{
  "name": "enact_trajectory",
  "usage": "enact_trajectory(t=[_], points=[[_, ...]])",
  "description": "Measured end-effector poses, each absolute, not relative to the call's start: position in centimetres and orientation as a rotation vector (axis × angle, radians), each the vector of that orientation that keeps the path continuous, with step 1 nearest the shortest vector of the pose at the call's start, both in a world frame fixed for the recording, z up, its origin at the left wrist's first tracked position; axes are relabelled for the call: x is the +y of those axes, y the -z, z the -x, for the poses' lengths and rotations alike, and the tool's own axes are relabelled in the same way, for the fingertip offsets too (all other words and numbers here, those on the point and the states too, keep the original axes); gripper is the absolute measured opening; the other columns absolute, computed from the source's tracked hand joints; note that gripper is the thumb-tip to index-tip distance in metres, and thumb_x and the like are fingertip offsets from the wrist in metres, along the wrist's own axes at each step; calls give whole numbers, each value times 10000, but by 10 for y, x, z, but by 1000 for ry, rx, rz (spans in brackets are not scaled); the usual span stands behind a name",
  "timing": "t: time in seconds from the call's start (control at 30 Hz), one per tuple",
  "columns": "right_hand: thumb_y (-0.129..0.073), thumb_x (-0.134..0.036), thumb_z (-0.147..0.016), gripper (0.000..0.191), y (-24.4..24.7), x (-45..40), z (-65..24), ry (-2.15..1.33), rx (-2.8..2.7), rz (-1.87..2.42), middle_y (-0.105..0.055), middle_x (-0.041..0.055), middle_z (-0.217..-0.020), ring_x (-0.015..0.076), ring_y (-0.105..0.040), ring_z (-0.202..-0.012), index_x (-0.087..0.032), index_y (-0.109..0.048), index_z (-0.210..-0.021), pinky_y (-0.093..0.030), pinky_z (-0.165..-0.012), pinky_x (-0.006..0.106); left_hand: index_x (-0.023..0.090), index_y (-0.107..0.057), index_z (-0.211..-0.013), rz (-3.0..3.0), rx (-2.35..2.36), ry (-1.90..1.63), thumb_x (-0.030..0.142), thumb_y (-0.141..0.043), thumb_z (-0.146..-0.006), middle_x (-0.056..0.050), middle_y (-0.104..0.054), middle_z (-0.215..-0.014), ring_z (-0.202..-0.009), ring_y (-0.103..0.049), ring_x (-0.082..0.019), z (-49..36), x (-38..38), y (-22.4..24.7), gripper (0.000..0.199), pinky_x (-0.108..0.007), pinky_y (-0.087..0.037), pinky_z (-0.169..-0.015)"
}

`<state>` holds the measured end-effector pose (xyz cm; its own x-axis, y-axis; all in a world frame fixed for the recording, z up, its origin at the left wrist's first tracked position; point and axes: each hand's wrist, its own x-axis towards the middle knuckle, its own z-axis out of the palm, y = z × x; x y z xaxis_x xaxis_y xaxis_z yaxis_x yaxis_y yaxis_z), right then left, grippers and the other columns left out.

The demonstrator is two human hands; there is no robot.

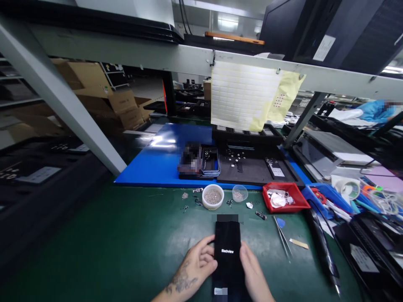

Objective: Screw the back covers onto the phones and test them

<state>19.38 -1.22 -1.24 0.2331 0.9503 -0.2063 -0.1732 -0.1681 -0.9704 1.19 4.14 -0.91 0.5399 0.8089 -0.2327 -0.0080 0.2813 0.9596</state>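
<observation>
A black phone (228,267) with a lit "Blackview" logo is upright in the view, low and centre, over the green mat. My left hand (195,265), tattooed on its back, grips the phone's left edge with curled fingers and thumb. Along the right edge lies my right hand (253,268), its fingers pressed to the side and partly hidden. Beyond the phone are a white round tub (213,197) of tiny screws and a small clear cup (239,193). Small metal and black parts lie around them.
Tweezers (282,237) and an electric screwdriver (324,247) lie at right. A red tray (285,197) holds small parts beside a blue bin (329,200). Behind, a black tray (252,167) rests on a blue board (151,161). Paper sheets (242,96) hang from the shelf beam.
</observation>
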Motion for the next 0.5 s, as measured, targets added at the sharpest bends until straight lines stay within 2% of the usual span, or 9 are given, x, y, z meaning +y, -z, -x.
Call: enact_trajectory(t=[0.1, 0.2, 0.3, 0.43, 0.5], points=[[-539, -476, -877, 339, 0, -11, -207, -989, -1151, 1557, -664, 64, -950, 255, -591, -884, -224, -656, -1072, -431, -818, 340, 125, -507, -1258, -1260, 951, -672, 207, -668, -736, -78, -628, -885, -727, -589, -186, -15, 38, 18, 552, -309, -487, -694], [-555, -386, -878, 237, -3, -8, -213, -838, -1338, 1672, -623, 63, -889, 261, -590, -854, -235, -673, -1017, -415, -788, 344, 129, -530, -1258, -1412, 1031, -616, 173, -629, -739, -64, -631, -861, -670, -594, -174, -20, 41, 21, 529, -283, -487, -630], [-580, -325, -860, 222, -4, -5, -216, -782, -1462, 1744, -608, 66, -853, 266, -601, -811, -237, -675, -1041, -423, -756, 355, 171, -601, -1197, -1574, 1108, -552, 183, -649, -728, -38, -622, -831, -608, -579, -164, -23, 46, 13, 472, -269, -477, -576], [-581, -299, -861, 200, -26, -15, -235, -748, -1579, 1670, -653, 67, -871, 249, -620, -783, -245, -687, -1022, -465, -716, 349, 197, -726, -983, -1770, 1156, -562, 211, -718, -705, -40, -635, -781, -566, -548, -171, -10, 53, -28, 278, -283, -458, -567], [-618, -327, -846, 234, -45, -33, -256, -553, -1412, 1595, -661, 85, -992, 242, -622, -841, -240, -674, -1056, -485, -747, 350, 211, -738, -938, -1776, 1151, -781, 266, -711, -755, -40, -654, -770, -615, -565, -188, 11, 54, -63, 194, -285, -459, -582]])
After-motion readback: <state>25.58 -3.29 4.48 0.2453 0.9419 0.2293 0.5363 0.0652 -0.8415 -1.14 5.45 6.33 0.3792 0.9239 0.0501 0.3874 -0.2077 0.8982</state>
